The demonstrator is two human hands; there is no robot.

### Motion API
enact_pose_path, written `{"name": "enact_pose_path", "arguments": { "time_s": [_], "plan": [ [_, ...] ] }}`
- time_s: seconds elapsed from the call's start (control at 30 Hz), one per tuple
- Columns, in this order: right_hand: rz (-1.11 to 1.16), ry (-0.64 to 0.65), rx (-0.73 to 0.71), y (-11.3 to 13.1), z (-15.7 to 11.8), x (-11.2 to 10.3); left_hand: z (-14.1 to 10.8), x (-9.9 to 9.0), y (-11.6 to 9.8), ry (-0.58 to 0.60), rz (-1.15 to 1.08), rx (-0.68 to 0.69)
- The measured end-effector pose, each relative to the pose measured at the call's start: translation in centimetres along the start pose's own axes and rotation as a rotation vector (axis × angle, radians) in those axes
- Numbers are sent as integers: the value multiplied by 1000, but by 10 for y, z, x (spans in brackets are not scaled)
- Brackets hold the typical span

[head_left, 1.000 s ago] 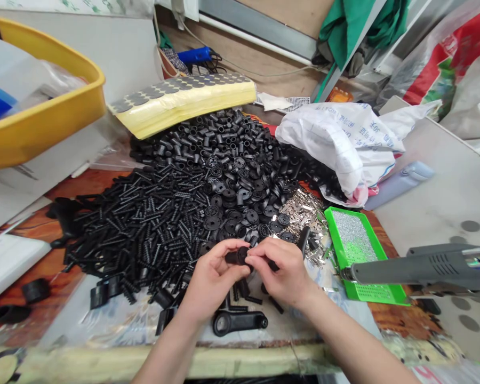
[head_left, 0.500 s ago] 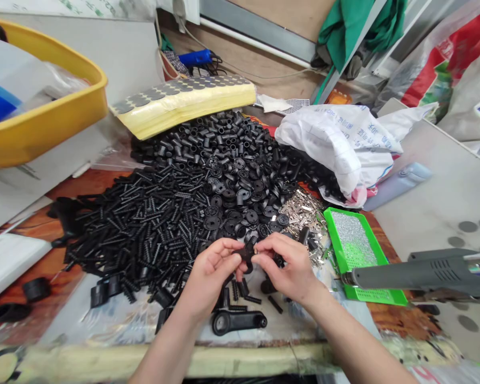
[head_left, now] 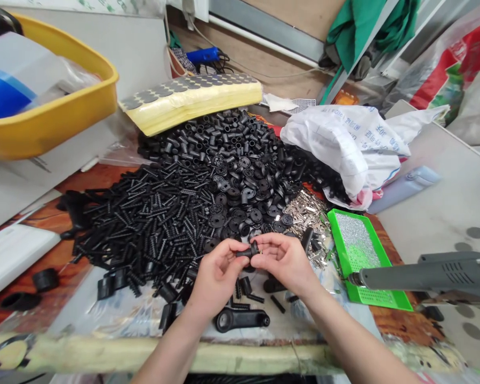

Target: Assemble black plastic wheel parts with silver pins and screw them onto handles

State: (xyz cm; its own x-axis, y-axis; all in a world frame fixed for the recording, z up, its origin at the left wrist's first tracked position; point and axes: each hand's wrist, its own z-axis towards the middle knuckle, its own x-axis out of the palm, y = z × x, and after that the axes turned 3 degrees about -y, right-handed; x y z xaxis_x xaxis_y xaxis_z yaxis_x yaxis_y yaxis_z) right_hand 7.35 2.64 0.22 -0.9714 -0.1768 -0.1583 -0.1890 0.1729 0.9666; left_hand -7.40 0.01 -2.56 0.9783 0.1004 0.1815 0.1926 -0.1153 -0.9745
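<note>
Between my two hands is a small black plastic part (head_left: 248, 252), tube-like at its left end and wider at its right. My left hand (head_left: 222, 266) pinches the tube end between thumb and fingers. The fingers of my right hand (head_left: 282, 261) close on the wider end, partly covering it. Just in front of the hands lies a black crank-shaped arm (head_left: 243, 320), flat on the plastic sheet. Loose ribbed black rods (head_left: 278, 304) are scattered near it. Beyond my fingers rises a big heap of ribbed rods (head_left: 156, 213), round black discs (head_left: 234, 194) and short black tubes (head_left: 224, 128).
Small metal clips (head_left: 310, 213) lie right of the heap, beside a green tray (head_left: 336, 234) of tiny silvery pieces. A grey power screwdriver (head_left: 416, 280) juts over the tray. Behind are a white bag (head_left: 336, 138) and a yellow sticker stack (head_left: 192, 104); a yellow basin (head_left: 84, 130) stands left.
The black part between my hands has turned from roughly upright to lying sideways. Both hands still hold it, and the whole view has shifted slightly.
</note>
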Motion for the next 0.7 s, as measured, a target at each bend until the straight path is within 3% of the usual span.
{"name": "enact_pose_path", "arguments": {
  "time_s": [0.1,0.2,0.27,0.4,0.5,0.57,0.7],
  "plan": [
    [108,-28,84,-4,-3,2,-2,1,-2,8,36,24],
    [54,18,25,-6,-7,-2,-2,2,-4,15,-10,-15],
    [-89,50,-167,-3,-8,-10,-1,2,-6,33,-43,-60],
    [-536,207,-713,5,-4,-28,0,0,-7,90,-71,-91],
    [-715,277,-946,3,0,-32,0,0,-6,118,-75,-91],
    [-706,213,-986,-2,1,-28,0,1,-5,115,-64,-80],
    [-618,151,-885,-7,-3,-20,-1,2,-2,121,-24,-39]
  ]
}}
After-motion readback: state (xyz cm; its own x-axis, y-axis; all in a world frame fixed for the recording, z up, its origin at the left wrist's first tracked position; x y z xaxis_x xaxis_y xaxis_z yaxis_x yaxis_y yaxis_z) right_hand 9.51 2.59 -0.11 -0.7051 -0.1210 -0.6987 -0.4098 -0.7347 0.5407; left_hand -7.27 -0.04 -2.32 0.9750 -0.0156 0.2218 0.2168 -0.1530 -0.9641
